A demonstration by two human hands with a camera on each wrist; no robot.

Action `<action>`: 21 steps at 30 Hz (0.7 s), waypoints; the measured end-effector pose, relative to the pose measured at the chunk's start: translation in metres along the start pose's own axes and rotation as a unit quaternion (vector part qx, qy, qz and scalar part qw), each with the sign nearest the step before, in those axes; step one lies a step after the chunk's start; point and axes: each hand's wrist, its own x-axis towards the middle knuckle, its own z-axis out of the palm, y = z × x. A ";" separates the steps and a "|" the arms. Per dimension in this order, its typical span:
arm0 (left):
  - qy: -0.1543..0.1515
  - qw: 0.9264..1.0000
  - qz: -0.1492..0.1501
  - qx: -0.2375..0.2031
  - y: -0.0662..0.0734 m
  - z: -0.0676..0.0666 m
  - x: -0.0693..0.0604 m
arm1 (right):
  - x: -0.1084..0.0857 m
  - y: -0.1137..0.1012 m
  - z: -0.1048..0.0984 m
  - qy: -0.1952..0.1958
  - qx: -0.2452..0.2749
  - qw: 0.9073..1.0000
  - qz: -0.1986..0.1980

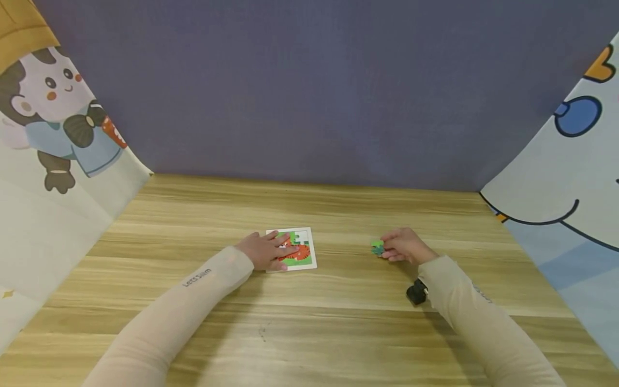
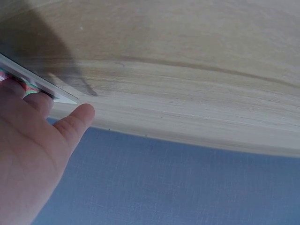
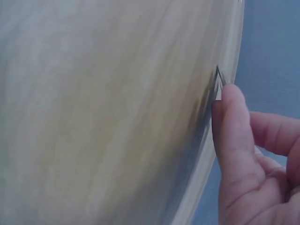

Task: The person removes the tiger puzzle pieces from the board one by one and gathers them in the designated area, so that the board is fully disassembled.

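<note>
A jigsaw puzzle in a white square frame [image 1: 313, 258] lies on the table, with an orange striped animal on green. A white gap [image 1: 303, 236] shows at its upper right. My left hand [image 1: 263, 251] rests on its left part with fingers spread, hiding some of the picture; the left wrist view shows the frame's corner [image 2: 65, 98] beside the fingers. To the right, my right hand [image 1: 407, 245] pinches a green and teal puzzle piece [image 1: 377, 248] between thumb and fingers. Only a thin dark edge of that piece [image 3: 218, 77] shows in the right wrist view.
The wood-grain table [image 1: 338, 333] runs back to a dark blue-grey cloth wall [image 1: 309, 97]. Printed cartoon panels stand at the left [image 1: 58, 123] and right [image 1: 556, 177]. A small black device [image 1: 417, 293] sits at the right wrist.
</note>
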 end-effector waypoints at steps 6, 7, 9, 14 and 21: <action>-0.001 1.000 -0.001 -0.006 0.001 -0.001 -0.002 | 0.000 0.000 -0.001 -0.003 -0.016 1.000 -0.002; -0.001 1.000 -0.001 -0.005 0.001 -0.002 -0.002 | 0.001 0.001 -0.002 -0.003 -0.017 1.000 -0.001; 0.000 1.000 0.000 -0.007 0.002 -0.003 -0.003 | 0.001 0.001 -0.002 -0.004 -0.022 1.000 -0.001; 0.001 1.000 0.003 -0.011 0.003 -0.004 -0.004 | 0.001 0.003 -0.004 0.003 -0.034 0.999 -0.006; 0.011 1.000 0.007 0.019 0.002 -0.002 -0.003 | -0.001 0.003 -0.004 0.021 -0.087 0.995 -0.044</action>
